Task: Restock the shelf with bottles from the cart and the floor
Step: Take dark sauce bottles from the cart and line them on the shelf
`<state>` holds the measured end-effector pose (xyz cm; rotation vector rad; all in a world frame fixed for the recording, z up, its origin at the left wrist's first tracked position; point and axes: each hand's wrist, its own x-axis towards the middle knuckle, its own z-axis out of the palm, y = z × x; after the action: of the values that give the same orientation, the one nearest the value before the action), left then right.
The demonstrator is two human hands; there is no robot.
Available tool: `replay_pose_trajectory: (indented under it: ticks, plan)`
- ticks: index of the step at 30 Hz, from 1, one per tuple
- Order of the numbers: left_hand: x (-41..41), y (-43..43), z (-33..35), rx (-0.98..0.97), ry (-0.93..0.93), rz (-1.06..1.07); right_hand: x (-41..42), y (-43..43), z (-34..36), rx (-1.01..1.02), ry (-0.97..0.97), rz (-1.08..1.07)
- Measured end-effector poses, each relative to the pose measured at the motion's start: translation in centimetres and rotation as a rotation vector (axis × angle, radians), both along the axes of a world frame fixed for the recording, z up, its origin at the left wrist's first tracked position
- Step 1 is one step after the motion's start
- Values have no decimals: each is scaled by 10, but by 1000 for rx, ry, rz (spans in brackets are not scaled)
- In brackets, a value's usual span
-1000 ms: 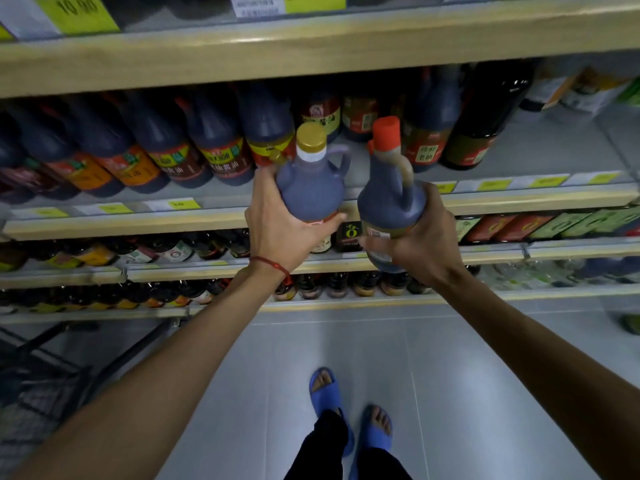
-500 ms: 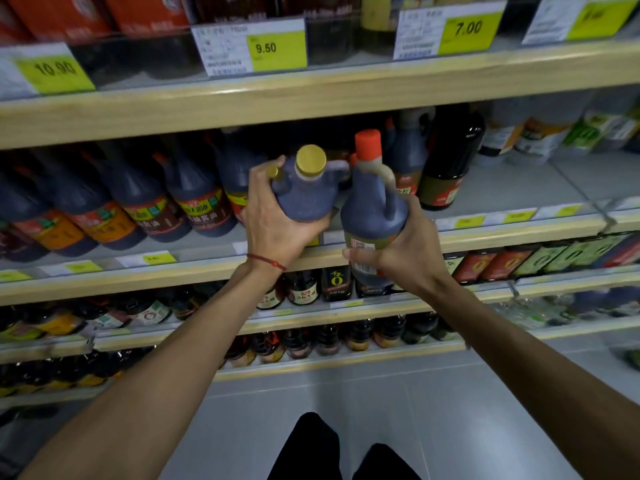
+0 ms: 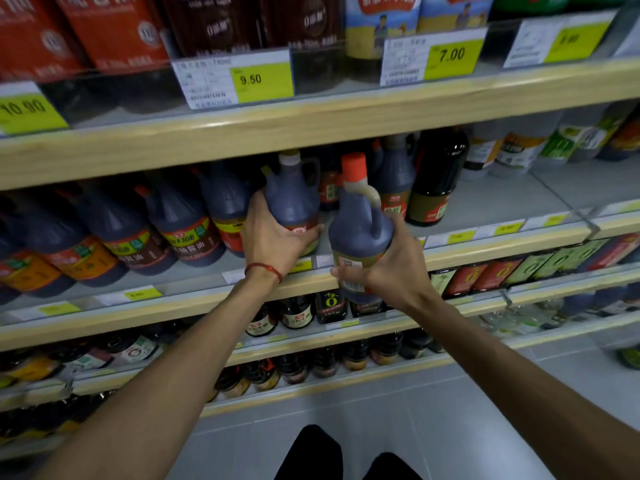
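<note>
My left hand [image 3: 273,240] grips a dark jug-shaped bottle [image 3: 294,199] with a handle, its base at the front of the grey shelf [image 3: 485,202] among other dark bottles. My right hand [image 3: 388,271] grips a second dark bottle with an orange cap [image 3: 358,216] by its lower body, upright, just in front of the shelf's wooden edge [image 3: 485,247]. The two bottles stand side by side, almost touching.
A row of dark sauce bottles [image 3: 173,223] fills the shelf to the left. A tall black bottle [image 3: 436,178] stands right of my bottles, with bare shelf beyond it. Price tags [image 3: 249,79] line the shelf above. Lower shelves hold small bottles [image 3: 298,315]; grey floor below.
Both hands have carried the bottles up and forward toward the shelf. The left bottle now sits in the shelf opening; the camera has tilted up and the cart is out of view.
</note>
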<state>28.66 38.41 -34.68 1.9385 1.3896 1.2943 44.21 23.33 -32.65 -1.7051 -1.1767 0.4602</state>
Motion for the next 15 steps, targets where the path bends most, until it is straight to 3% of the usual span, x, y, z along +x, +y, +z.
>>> replay_pose_trajectory:
  ticks: [11,15]
  plan:
    - [-34,-30,20,-150,165,-14,-15,-22,21,-102,95,9]
    - [-54,-66,28,-238,57,-34,-21,-40,34,-143,160,-31]
